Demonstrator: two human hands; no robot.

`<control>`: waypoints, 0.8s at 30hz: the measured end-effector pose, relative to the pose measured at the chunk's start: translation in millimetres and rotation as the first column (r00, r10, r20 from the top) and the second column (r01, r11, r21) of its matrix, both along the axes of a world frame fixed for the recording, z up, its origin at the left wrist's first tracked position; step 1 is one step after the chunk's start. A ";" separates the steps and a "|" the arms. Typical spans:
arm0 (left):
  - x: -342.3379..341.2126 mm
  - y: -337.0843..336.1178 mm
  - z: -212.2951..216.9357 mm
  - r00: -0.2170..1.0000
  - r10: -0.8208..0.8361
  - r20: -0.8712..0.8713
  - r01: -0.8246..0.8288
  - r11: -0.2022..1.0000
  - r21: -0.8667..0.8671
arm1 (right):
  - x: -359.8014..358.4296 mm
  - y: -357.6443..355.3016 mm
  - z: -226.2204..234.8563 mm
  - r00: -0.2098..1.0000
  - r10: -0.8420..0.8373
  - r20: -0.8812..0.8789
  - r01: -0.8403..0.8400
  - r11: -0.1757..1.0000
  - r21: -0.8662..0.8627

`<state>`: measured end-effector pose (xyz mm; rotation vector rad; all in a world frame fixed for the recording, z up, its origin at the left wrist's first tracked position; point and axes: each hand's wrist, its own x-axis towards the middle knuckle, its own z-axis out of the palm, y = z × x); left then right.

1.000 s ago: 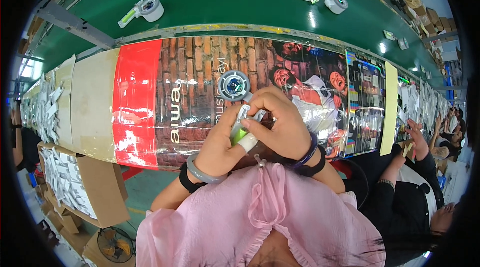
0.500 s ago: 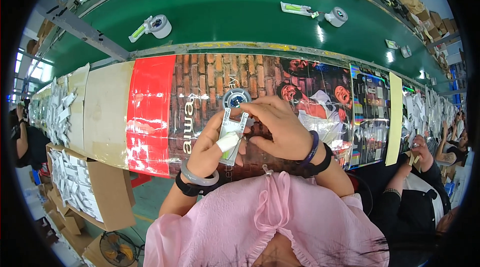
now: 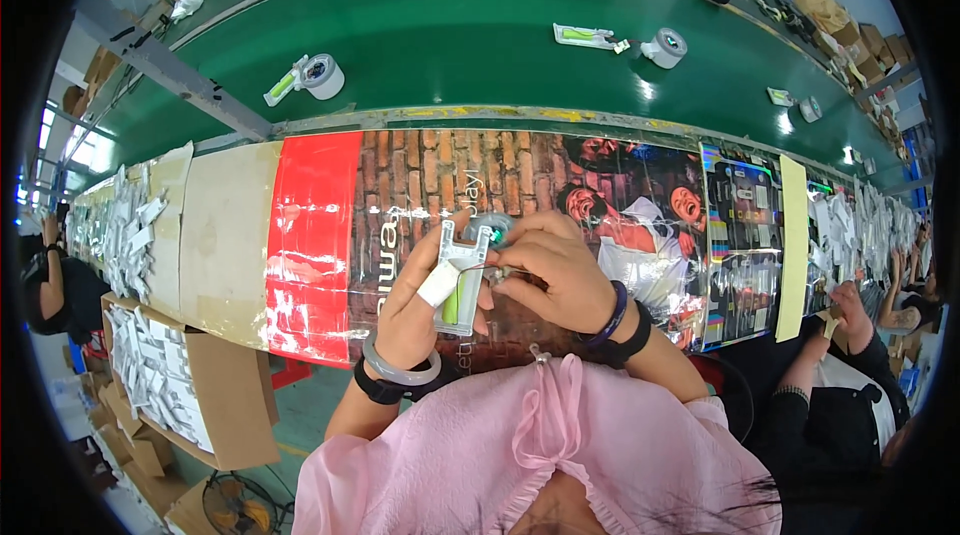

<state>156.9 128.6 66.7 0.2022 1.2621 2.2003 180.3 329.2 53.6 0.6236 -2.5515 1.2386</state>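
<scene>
Working at a table [image 3: 228, 225] covered with a glossy brick-print sheet [image 3: 425, 160], in front of a green conveyor belt [image 3: 450, 85]. At the centre of the frame, have a white holder [image 3: 461, 253] gripped in the left hand [image 3: 407, 315], with fingers wrapped behind it to show at its right edge and a white-wrapped thumb bent over the front. Can see a green cell [image 3: 452, 308] lying in the holder, and two prongs at its upper end. Have the right hand [image 3: 568, 280] just beside it, half curled, with thumb and forefinger close together at thin wires [image 3: 478, 268]; cannot tell a pinch from a light touch. Can make out a round grey unit [image 3: 487, 224] just above the right fingers, partly hidden. Farther out, see a red band [image 3: 312, 245] left of centre and a yellow strip [image 3: 792, 255] toward the right. At the left, find white pieces [image 3: 128, 225] heaped on the table, and more in a cardboard box [image 3: 233, 397] at the lower left. Spot similar holders [image 3: 284, 87] beside pale round units [image 3: 667, 48] on the belt, upper left and upper right. Notice a co-worker's hands [image 3: 851, 320] near the right edge.
</scene>
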 end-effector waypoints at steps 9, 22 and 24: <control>4.7 4.8 -9.6 0.998 0.012 0.059 -0.005 0.993 -0.120 | 16.0 5.7 28.2 0.857 0.065 0.511 0.067 0.969 -0.236; 8.9 16.6 -6.7 1.000 0.028 0.009 -0.026 0.981 -0.193 | 20.7 2.3 18.3 0.909 -0.340 -0.240 0.390 0.898 0.205; 7.7 19.7 -11.8 0.996 0.015 0.087 -0.001 0.986 -0.167 | 22.3 1.5 15.2 0.896 -0.363 -0.257 0.405 0.905 0.131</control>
